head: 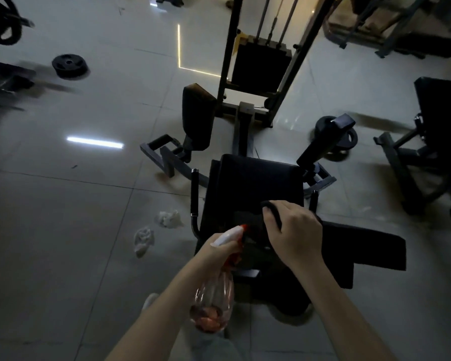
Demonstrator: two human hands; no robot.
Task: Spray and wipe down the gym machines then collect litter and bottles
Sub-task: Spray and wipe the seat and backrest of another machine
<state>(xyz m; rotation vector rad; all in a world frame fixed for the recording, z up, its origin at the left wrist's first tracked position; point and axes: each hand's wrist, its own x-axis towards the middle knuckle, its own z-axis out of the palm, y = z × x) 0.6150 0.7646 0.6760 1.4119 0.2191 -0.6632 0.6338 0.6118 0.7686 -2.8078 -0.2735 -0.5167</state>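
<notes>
Spray bottle (214, 295)?
Just short of the machine seat (255, 183), at its near-left corner. Clear, reddish toward the bottom, hanging body-down, with the white head and red nozzle tip toward the seat.

Held how?
By the left grip (215, 252), curled round the neck under the white head.

And the right grip (294, 230)?
Over the near edge of the seat, knuckles up, closed on a fold of black cloth (274, 211).

Rest of the cloth?
Hard to separate from the black padding in this dim light. Seemingly draped off the seat's near-right side.

Any litter?
One crumpled white tissue (168, 218) on the floor (63, 230) just left of the seat, beside the left handle (194, 194). A second tissue (143, 241) slightly farther left and nearer, apart from the first.

Beyond the seat?
Weight stack (261, 63) in an upright frame straight beyond. Black thigh pad (197, 118) beyond-left. Loose weight plate (69, 65) flat on the floor, well apart, far left and beyond.
</notes>
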